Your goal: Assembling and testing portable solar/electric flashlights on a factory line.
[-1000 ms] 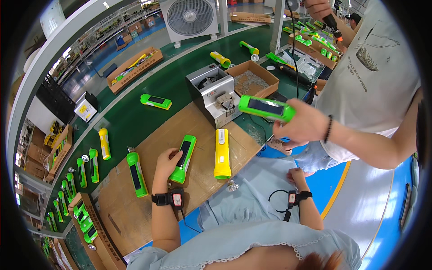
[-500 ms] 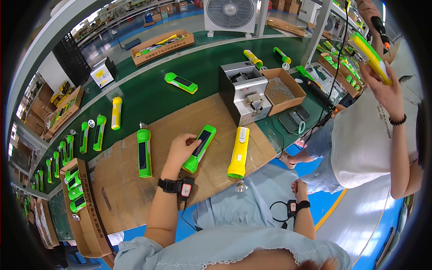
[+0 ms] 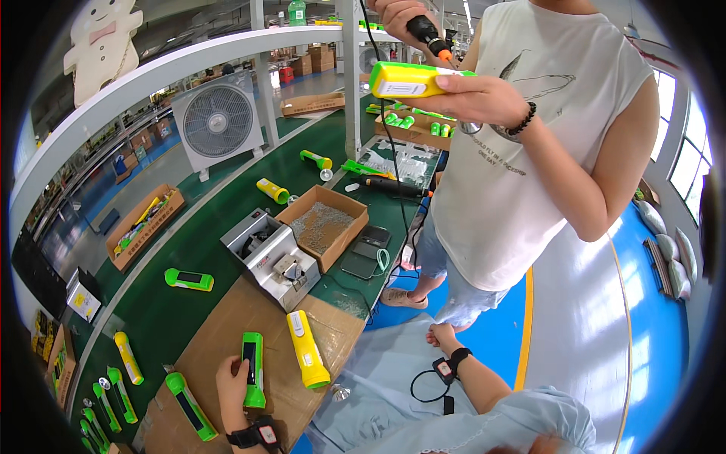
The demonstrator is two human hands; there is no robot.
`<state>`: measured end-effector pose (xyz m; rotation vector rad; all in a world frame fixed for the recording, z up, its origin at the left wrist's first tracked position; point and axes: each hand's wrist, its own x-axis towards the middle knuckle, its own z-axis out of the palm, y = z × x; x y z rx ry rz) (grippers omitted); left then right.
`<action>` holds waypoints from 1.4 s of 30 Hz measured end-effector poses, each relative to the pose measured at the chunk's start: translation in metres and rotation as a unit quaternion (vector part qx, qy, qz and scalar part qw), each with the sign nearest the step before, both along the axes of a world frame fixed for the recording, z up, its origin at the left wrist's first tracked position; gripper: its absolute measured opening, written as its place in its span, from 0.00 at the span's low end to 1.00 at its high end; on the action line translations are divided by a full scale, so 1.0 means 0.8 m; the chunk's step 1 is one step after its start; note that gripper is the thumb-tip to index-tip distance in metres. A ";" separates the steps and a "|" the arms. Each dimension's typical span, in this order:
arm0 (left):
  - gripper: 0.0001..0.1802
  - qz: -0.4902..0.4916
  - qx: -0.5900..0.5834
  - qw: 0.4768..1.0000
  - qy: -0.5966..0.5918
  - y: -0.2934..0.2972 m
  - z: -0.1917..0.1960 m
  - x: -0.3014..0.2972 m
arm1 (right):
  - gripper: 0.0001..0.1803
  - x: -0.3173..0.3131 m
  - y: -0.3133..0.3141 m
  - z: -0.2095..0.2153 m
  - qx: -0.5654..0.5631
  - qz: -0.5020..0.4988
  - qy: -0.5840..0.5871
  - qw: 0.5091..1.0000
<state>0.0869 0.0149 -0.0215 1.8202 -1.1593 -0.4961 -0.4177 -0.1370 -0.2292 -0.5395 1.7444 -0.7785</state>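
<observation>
My left hand [image 3: 231,380] is closed at the side of a green flashlight [image 3: 258,356] with a dark panel, its fingertips on the edge. This flashlight lies on a cardboard sheet [image 3: 219,321]. To its left lies a similar green flashlight [image 3: 190,406]. On the right lies a yellow flashlight [image 3: 306,348], its wide end toward me, with a loose reflector [image 3: 340,392] just beyond that end. My right hand [image 3: 444,336] rests on the light-blue cloth over my lap, fingers curled in and nothing visible in them.
A silver machine [image 3: 272,265] and a carton of small screws [image 3: 325,227] stand beyond the cardboard. Several flashlights line the green bench [image 3: 151,303]. At right, a co-worker [image 3: 544,151] holds an electric screwdriver [image 3: 427,34] over a yellow-green flashlight [image 3: 408,80]. A phone [image 3: 367,250] lies near the carton.
My view has swung to the right and up, bringing the co-worker nearer the middle. Both my hands keep about the same places and poses.
</observation>
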 end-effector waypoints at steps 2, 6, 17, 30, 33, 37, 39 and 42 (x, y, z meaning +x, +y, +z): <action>0.14 0.002 -0.001 1.000 0.012 -0.004 -0.002 0.002 | 0.09 0.009 -0.003 0.017 0.015 0.006 -0.016 1.000; 0.14 0.002 0.024 1.000 -0.018 -0.008 -0.002 0.005 | 0.09 0.009 -0.006 0.018 0.015 0.015 -0.021 1.000; 0.14 0.000 0.019 1.000 -0.011 -0.005 0.000 0.002 | 0.09 0.009 -0.002 0.021 0.014 0.019 -0.024 0.999; 0.15 0.003 0.015 1.000 -0.017 -0.004 -0.004 0.003 | 0.09 0.008 -0.003 0.018 0.013 0.021 -0.012 1.000; 0.15 0.002 0.012 0.999 -0.032 -0.003 -0.003 0.003 | 0.08 0.007 -0.005 0.012 0.009 0.017 -0.008 1.000; 0.14 0.002 0.011 0.999 -0.040 -0.004 0.000 0.001 | 0.08 0.008 -0.006 0.012 0.013 0.012 -0.014 1.000; 0.14 0.002 0.010 0.999 -0.035 -0.004 -0.001 0.002 | 0.08 0.008 -0.005 0.013 0.019 0.018 -0.012 1.000; 0.14 0.004 0.009 1.000 -0.025 -0.004 -0.003 0.001 | 0.08 0.011 -0.004 0.017 0.012 0.014 -0.010 1.000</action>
